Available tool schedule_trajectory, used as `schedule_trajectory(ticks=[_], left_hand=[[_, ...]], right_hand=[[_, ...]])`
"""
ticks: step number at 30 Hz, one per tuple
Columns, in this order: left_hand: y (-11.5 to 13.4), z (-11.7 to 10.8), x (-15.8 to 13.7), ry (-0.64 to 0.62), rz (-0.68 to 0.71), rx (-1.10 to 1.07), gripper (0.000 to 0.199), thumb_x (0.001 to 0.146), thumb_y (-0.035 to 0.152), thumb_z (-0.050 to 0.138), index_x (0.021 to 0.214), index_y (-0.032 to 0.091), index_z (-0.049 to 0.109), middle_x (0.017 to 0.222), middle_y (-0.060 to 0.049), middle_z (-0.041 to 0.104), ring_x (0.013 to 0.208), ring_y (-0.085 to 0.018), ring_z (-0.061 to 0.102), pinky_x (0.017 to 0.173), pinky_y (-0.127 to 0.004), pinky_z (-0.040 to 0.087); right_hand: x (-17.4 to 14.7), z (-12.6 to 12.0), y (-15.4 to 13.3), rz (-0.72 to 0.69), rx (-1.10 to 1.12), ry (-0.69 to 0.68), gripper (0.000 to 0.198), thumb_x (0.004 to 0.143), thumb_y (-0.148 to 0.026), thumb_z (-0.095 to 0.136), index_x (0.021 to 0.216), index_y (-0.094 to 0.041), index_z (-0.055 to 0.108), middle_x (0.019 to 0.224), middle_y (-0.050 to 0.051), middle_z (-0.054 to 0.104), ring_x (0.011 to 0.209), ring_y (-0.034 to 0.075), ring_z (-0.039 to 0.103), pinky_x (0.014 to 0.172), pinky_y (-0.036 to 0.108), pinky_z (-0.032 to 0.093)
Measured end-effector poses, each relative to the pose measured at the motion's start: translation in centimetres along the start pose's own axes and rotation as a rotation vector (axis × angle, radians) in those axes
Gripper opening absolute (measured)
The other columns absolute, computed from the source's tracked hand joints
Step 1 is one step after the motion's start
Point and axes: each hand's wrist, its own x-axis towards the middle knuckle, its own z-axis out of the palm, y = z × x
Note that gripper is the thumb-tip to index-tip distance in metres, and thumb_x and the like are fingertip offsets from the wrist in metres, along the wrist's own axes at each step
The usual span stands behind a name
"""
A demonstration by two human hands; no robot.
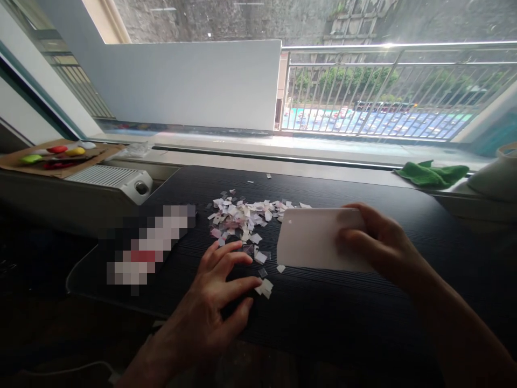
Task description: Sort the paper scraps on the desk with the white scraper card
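Note:
A loose heap of small cut paper scraps [246, 215], mostly white with some pinkish and clear pieces, lies on the dark tabletop. My left hand [222, 291] is spread at the heap's near edge. Its index fingertip touches a few pale scraps [265, 288] lying apart from the heap. My right hand [375, 237] grips a flat white rectangular piece [309, 237], thumb on the near face and fingers behind. That piece is tilted just right of the heap and hides part of the table; whether it is card or a thin box I cannot tell.
A pixelated object [151, 248] lies on the table's left side. Beyond the black table [363, 312] are a white radiator [113, 180], a cardboard piece with coloured items [60, 156], a green cloth [432, 173] and a pale rounded vessel [496, 175] by the window.

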Motion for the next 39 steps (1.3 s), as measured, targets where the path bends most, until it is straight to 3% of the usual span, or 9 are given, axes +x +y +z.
schedule_trajectory(ticks=[6, 10, 14, 19, 25, 30, 35, 39], left_hand=[[-0.3, 0.3, 0.0, 0.051, -0.026, -0.029, 0.029, 0.084, 0.013, 0.053, 0.109, 0.024, 0.065, 0.121, -0.007, 0.056, 0.132, -0.029, 0.038, 0.113, -0.056, 0.028], [-0.3, 0.2, 0.0, 0.065, -0.020, -0.029, 0.029, 0.084, 0.013, 0.053, 0.108, 0.024, 0.065, 0.120, -0.007, 0.057, 0.132, -0.029, 0.040, 0.113, -0.056, 0.028], [-0.1, 0.1, 0.0, 0.036, 0.009, -0.019, 0.030, 0.083, 0.013, 0.054, 0.106, 0.027, 0.067, 0.122, -0.005, 0.056, 0.133, -0.029, 0.039, 0.113, -0.058, 0.026], [0.0, 0.0, 0.0, 0.043, -0.004, -0.028, 0.026, 0.083, 0.012, 0.053, 0.099, 0.027, 0.068, 0.120, -0.005, 0.057, 0.133, -0.028, 0.038, 0.113, -0.057, 0.026], [-0.3, 0.3, 0.0, 0.134, -0.047, -0.038, 0.023, 0.084, 0.009, 0.050, 0.096, 0.022, 0.065, 0.113, -0.007, 0.060, 0.128, -0.027, 0.043, 0.110, -0.056, 0.031], [-0.5, 0.4, 0.2, 0.177, -0.055, -0.040, 0.022, 0.085, 0.008, 0.049, 0.095, 0.021, 0.064, 0.110, -0.007, 0.060, 0.127, -0.027, 0.044, 0.108, -0.055, 0.036], [-0.5, 0.3, 0.2, 0.190, -0.037, -0.026, 0.023, 0.085, 0.008, 0.049, 0.097, 0.020, 0.063, 0.109, -0.007, 0.061, 0.125, -0.027, 0.045, 0.107, -0.054, 0.037], [-0.6, 0.5, 0.2, 0.198, -0.051, -0.039, 0.023, 0.085, 0.008, 0.049, 0.097, 0.020, 0.063, 0.109, -0.007, 0.060, 0.125, -0.027, 0.045, 0.107, -0.054, 0.037]], right_hand=[[-0.2, 0.5, -0.2, -0.057, -0.044, -0.174, 0.026, 0.069, -0.027, 0.061, 0.094, -0.023, 0.059, 0.066, -0.003, 0.054, 0.055, 0.014, 0.051, 0.045, 0.023, 0.041], [-0.1, 0.3, -0.2, -0.051, -0.041, -0.134, 0.023, 0.070, -0.029, 0.060, 0.092, -0.023, 0.057, 0.067, -0.003, 0.054, 0.057, 0.014, 0.051, 0.045, 0.023, 0.041], [-0.2, 0.2, -0.2, -0.072, -0.063, -0.203, 0.025, 0.069, -0.028, 0.059, 0.094, -0.023, 0.057, 0.066, -0.003, 0.054, 0.056, 0.015, 0.051, 0.045, 0.024, 0.042], [-0.2, 0.0, 0.0, -0.058, -0.096, -0.089, 0.022, 0.071, -0.031, 0.059, 0.092, -0.024, 0.057, 0.065, -0.003, 0.053, 0.055, 0.014, 0.049, 0.043, 0.023, 0.039], [-0.4, 0.7, -0.1, -0.089, -0.032, -0.265, 0.027, 0.070, -0.027, 0.060, 0.097, -0.023, 0.057, 0.067, -0.003, 0.052, 0.057, 0.014, 0.051, 0.047, 0.023, 0.043], [-0.3, 0.3, -0.2, -0.101, -0.040, -0.166, 0.021, 0.071, -0.026, 0.060, 0.092, -0.022, 0.057, 0.066, -0.003, 0.052, 0.056, 0.013, 0.050, 0.045, 0.022, 0.041], [-0.4, 0.9, -0.1, -0.133, -0.058, -0.301, 0.026, 0.074, -0.026, 0.060, 0.099, -0.022, 0.057, 0.068, -0.003, 0.053, 0.057, 0.013, 0.052, 0.047, 0.022, 0.044], [-0.4, -1.1, 0.2, -0.115, -0.184, -0.228, 0.023, 0.076, -0.028, 0.058, 0.098, -0.022, 0.058, 0.062, -0.004, 0.053, 0.052, 0.013, 0.052, 0.043, 0.023, 0.041]])
